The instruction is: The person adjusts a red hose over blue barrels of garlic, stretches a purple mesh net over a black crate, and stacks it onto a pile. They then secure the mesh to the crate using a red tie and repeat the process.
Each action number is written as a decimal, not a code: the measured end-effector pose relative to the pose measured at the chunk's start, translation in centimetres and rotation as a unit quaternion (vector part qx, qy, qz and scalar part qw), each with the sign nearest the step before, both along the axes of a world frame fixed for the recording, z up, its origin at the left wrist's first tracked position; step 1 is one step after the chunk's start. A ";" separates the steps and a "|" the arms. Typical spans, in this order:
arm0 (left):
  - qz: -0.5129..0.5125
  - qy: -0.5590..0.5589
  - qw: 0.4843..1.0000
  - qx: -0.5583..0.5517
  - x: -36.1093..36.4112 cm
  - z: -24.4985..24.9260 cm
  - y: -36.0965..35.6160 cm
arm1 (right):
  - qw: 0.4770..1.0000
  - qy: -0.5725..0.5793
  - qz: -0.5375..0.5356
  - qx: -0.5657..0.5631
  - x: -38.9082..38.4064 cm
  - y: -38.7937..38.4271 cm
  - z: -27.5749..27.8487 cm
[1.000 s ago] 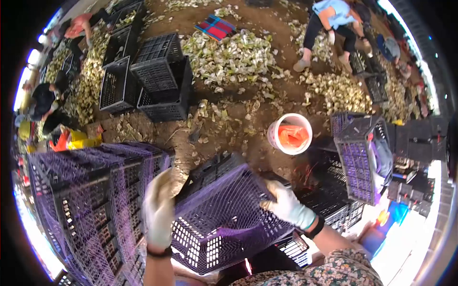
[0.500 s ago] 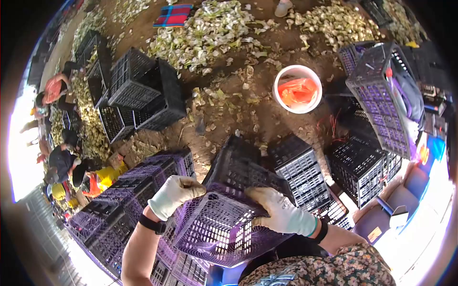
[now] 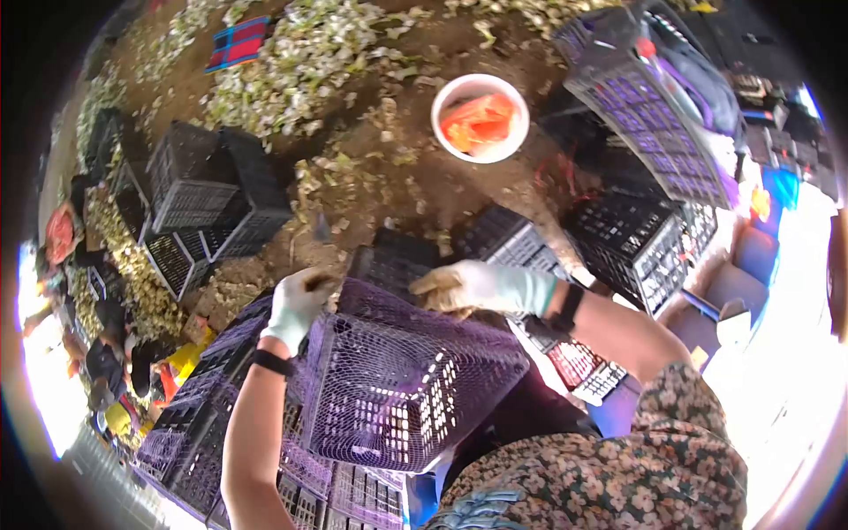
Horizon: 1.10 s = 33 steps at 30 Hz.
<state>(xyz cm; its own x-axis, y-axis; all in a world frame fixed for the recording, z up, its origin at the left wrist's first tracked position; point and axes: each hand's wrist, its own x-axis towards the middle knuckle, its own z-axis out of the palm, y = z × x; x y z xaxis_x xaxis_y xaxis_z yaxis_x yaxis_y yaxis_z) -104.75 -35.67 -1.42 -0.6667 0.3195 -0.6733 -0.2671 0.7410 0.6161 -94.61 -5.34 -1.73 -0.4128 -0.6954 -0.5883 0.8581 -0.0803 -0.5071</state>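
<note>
I hold a purple plastic crate (image 3: 402, 380), tilted, in front of my body. My left hand (image 3: 296, 305), in a pale glove, grips its far left rim. My right hand (image 3: 473, 287), also gloved, grips the far right rim. The crate is a lattice of holes and I see nothing inside it. Below and left of it stands a stack of purple crates (image 3: 212, 415). A black crate (image 3: 397, 261) lies on the ground just beyond my hands.
A white bucket (image 3: 481, 115) with orange contents stands on the dirt ahead. Black crates (image 3: 208, 203) sit at the left, more crates (image 3: 636, 230) at the right, a tilted purple crate (image 3: 645, 115) at top right. Pale husk heaps (image 3: 291, 62) cover the ground. People (image 3: 97, 353) crouch at far left.
The view has swung down and to the right. The purple crate has come closer to my body, and both hands have shifted up to its far rim.
</note>
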 end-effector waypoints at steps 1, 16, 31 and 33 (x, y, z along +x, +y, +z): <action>-0.058 0.096 0.993 -0.030 0.4 0.1 -1.0 | 0.999 0.038 0.020 0.029 -0.2 0.9 -0.1; 0.675 -0.116 0.688 0.241 44.1 5.2 -9.8 | 0.934 0.105 -0.260 0.222 19.9 1.0 3.3; 0.634 0.041 0.591 0.496 45.0 9.4 -12.5 | 0.906 0.159 -0.301 0.251 10.7 -4.7 8.1; 0.636 0.042 0.579 0.508 45.6 8.5 -12.9 | 0.894 0.155 -0.327 0.264 10.3 -5.1 6.4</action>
